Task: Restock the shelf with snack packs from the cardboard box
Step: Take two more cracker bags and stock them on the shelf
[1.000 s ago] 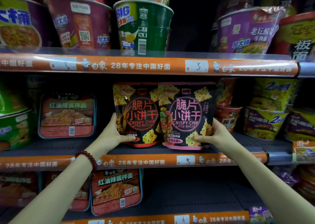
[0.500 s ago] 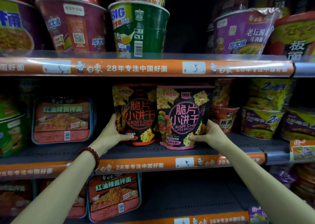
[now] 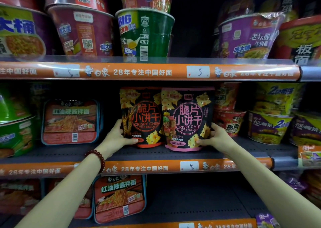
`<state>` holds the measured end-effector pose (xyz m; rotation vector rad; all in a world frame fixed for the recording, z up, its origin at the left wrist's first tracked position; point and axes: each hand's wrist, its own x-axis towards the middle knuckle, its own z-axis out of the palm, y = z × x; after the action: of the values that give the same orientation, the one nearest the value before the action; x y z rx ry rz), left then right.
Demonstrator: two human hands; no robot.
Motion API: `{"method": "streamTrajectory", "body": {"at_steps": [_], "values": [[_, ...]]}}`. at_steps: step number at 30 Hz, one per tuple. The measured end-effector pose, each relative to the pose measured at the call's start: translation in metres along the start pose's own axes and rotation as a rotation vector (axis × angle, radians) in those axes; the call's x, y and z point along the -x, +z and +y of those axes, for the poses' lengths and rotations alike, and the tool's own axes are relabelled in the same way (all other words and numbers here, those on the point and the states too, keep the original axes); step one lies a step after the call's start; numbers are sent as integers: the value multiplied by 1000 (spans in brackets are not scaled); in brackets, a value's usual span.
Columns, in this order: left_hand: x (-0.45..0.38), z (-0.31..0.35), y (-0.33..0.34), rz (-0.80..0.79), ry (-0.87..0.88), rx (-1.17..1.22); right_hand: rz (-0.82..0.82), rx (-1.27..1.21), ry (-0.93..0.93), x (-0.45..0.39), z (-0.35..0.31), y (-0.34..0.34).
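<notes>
Black biscuit packs stand upright on middle shelf (image 3: 173, 155), touching. Left hand (image 3: 118, 137) grips orange-trimmed pack (image 3: 141, 116) at its left edge; right hand (image 3: 215, 137) grips pink-trimmed pack (image 3: 187, 118), thumb on front.

You're looking at the middle shelf (image 3: 217, 154), dark grey perforated metal with an orange price strip (image 3: 144, 168) along the front. Two black snack packs stand upright on it, touching side by side: the orange-trimmed pack (image 3: 142, 118) on the left, the pink-trimmed pack (image 3: 187, 118) on the right. Left of them a red noodle tray (image 3: 70, 122) stands on edge, then green tubs (image 3: 15, 135). To the right sit stacked red cups (image 3: 229, 122) and purple-and-yellow bowls (image 3: 271, 127).
</notes>
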<state>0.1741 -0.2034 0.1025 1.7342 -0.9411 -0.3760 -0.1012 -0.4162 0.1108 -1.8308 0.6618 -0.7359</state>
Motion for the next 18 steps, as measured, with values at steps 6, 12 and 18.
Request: {"method": "streamTrajectory", "body": {"at_steps": [6,12,18], "values": [[5,9,2,108,-27,-213,46,147,19,2,0,-1],[31,32,-2,347,-8,-484,219,371,-13,13,-7,-12],[56,77,44,204,192,-578,266,516,-113,34,-9,-27]]}}
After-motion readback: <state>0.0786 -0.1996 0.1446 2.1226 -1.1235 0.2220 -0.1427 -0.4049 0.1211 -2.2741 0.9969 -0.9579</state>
